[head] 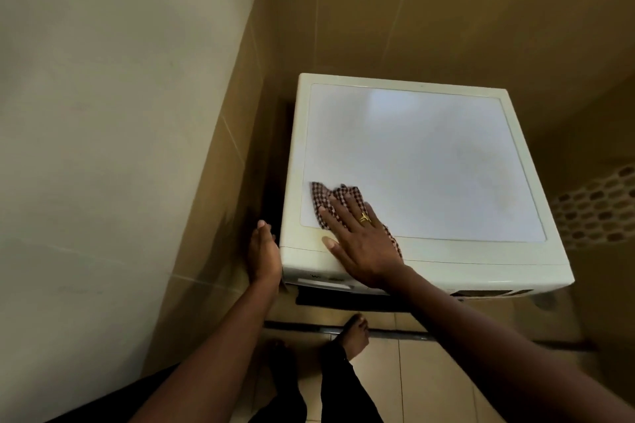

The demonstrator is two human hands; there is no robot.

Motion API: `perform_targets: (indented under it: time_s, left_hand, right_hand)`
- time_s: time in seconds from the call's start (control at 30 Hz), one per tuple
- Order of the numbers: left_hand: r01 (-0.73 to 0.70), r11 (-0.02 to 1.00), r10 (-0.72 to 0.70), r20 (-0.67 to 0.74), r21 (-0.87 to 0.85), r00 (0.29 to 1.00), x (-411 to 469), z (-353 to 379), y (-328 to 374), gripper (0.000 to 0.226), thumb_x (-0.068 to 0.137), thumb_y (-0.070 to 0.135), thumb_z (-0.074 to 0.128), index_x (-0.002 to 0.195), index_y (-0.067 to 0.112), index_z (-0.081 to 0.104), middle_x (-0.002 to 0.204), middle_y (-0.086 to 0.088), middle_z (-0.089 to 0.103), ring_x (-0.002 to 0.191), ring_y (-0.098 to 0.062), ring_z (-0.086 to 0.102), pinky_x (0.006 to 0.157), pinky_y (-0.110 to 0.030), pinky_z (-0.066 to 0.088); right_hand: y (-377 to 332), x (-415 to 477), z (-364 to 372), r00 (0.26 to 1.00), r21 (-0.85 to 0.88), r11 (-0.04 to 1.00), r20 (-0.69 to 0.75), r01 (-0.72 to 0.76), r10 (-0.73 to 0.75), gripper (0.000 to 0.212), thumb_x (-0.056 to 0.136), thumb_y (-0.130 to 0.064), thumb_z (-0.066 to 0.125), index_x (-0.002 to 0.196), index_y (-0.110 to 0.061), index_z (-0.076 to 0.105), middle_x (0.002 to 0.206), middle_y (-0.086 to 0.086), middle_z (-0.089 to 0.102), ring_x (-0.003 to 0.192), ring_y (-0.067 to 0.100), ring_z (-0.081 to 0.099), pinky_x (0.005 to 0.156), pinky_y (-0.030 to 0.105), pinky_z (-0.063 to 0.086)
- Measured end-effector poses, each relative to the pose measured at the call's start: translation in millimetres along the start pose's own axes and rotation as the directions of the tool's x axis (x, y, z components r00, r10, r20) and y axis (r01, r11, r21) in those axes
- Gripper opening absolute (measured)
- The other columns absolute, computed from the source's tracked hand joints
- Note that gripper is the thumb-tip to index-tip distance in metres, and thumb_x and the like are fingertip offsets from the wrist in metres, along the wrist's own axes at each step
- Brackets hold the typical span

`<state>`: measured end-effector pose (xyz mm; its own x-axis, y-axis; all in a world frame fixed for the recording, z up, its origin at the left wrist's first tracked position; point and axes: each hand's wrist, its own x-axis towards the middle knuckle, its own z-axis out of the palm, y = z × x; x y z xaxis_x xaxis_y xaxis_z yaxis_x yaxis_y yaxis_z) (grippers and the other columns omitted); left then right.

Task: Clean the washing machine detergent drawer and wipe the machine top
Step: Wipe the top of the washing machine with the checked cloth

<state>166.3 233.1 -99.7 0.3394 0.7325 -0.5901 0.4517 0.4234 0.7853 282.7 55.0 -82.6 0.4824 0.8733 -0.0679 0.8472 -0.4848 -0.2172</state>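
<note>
A white washing machine stands in a tiled corner, its flat top (429,161) facing me. My right hand (360,237), fingers spread flat and a gold ring on one, presses a red-and-white checked cloth (321,197) onto the top's front left corner. My left hand (263,251) rests with straight fingers against the machine's left front edge. The detergent drawer front (323,280) shows just below the top, partly hidden by my right wrist, and it looks closed.
A cream wall (103,148) and brown tiles (233,182) close in on the left, with a narrow dark gap beside the machine. Tiled wall stands behind. A honeycomb mosaic strip (598,213) is at the right. My bare feet (354,336) stand on the tiled floor.
</note>
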Motion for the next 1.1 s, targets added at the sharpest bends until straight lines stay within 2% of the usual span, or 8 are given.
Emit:
perform_targets:
  time_s: [0.1, 0.3, 0.47, 0.6, 0.7, 0.83, 1.0, 1.1]
  left_hand:
    - [-0.023, 0.999, 0.027, 0.108, -0.04, 0.994, -1, 1, 1, 0.053, 0.11, 0.049, 0.032, 0.148, 0.02, 0.054, 0.151, -0.007, 0.054, 0.135, -0.026, 0.054, 0.115, -0.049, 0.042]
    - [-0.191, 0.968, 0.125, 0.351, 0.16, 0.928, -3, 5, -2, 0.054, 0.112, 0.039, 0.03, 0.164, 0.029, 0.019, 0.168, 0.004, 0.026, 0.151, -0.017, 0.031, 0.125, -0.035, 0.023]
    - [-0.385, 0.825, 0.205, 0.416, 0.414, 0.886, 9, -3, -18, 0.067, 0.11, 0.024, 0.041, 0.163, 0.042, 0.004, 0.171, 0.003, 0.018, 0.152, -0.025, 0.029, 0.122, -0.04, 0.028]
    - [-0.47, 0.713, 0.244, 0.445, 0.52, 0.862, 13, -7, -19, 0.071, 0.111, 0.029, 0.037, 0.16, 0.046, -0.01, 0.173, 0.004, 0.006, 0.157, -0.026, 0.016, 0.125, -0.051, 0.022]
    - [-0.456, 0.639, 0.196, 0.443, 0.619, 0.875, 12, -11, -15, 0.073, 0.11, 0.037, 0.034, 0.155, 0.052, -0.022, 0.174, 0.003, 0.002, 0.158, -0.03, 0.012, 0.123, -0.058, 0.019]
    - [-0.437, 0.59, 0.178, 0.419, 0.679, 0.891, 4, -8, -7, 0.072, 0.11, 0.039, 0.032, 0.158, 0.046, -0.021, 0.174, 0.003, 0.0, 0.159, -0.03, 0.007, 0.124, -0.058, 0.015]
    - [-0.397, 0.794, 0.177, 0.451, 0.46, 0.875, 7, -14, -10, 0.066, 0.11, 0.034, 0.04, 0.162, 0.045, 0.001, 0.171, 0.004, 0.015, 0.154, -0.025, 0.025, 0.124, -0.046, 0.027]
    - [-0.266, 0.923, 0.189, 0.273, 0.279, 0.943, -4, -17, -8, 0.051, 0.112, 0.032, 0.036, 0.162, 0.022, 0.029, 0.165, -0.002, 0.034, 0.15, -0.021, 0.035, 0.114, -0.024, 0.028]
  right_hand:
    - [27, 17, -12, 0.978, -0.029, 0.977, 0.012, 0.21, -0.21, 0.055, 0.112, -0.045, 0.028, 0.164, -0.034, 0.018, 0.173, -0.004, 0.006, 0.16, 0.021, -0.004, 0.129, 0.046, 0.005]
    - [60, 121, -33, 0.918, 0.115, 0.93, -0.153, -0.35, 0.365, 0.053, 0.11, -0.045, 0.022, 0.162, -0.034, 0.026, 0.172, -0.004, 0.016, 0.16, 0.027, 0.006, 0.125, 0.057, 0.015]
    - [5, 158, -11, 0.994, 0.037, 0.998, -0.106, 0.042, -0.037, 0.052, 0.109, -0.037, 0.029, 0.162, -0.031, 0.028, 0.17, 0.001, 0.023, 0.158, 0.034, 0.012, 0.126, 0.056, 0.016]
    - [27, 101, -13, 0.947, 0.013, 0.951, -0.1, 0.309, -0.306, 0.051, 0.108, -0.022, 0.041, 0.158, -0.028, 0.038, 0.169, -0.004, 0.027, 0.159, 0.021, 0.014, 0.128, 0.049, 0.015]
    - [80, 79, -23, 0.969, 0.049, 0.999, -0.247, -0.013, 0.025, 0.056, 0.105, -0.017, 0.044, 0.159, -0.03, 0.036, 0.17, -0.008, 0.023, 0.159, 0.022, 0.017, 0.124, 0.053, 0.022]
    - [87, 118, -25, 0.858, 0.123, 0.891, -0.241, -0.436, 0.453, 0.053, 0.102, -0.028, 0.041, 0.156, -0.03, 0.041, 0.168, -0.003, 0.031, 0.156, 0.03, 0.022, 0.124, 0.055, 0.021]
    - [22, 155, -11, 0.975, 0.051, 0.99, -0.173, -0.132, 0.139, 0.052, 0.106, -0.033, 0.036, 0.157, -0.031, 0.038, 0.166, -0.002, 0.034, 0.156, 0.031, 0.023, 0.125, 0.052, 0.022]
    - [-22, 132, 5, 0.994, 0.055, 0.998, -0.108, -0.026, 0.032, 0.049, 0.108, -0.039, 0.03, 0.156, -0.034, 0.039, 0.167, -0.005, 0.033, 0.157, 0.026, 0.02, 0.126, 0.051, 0.018]
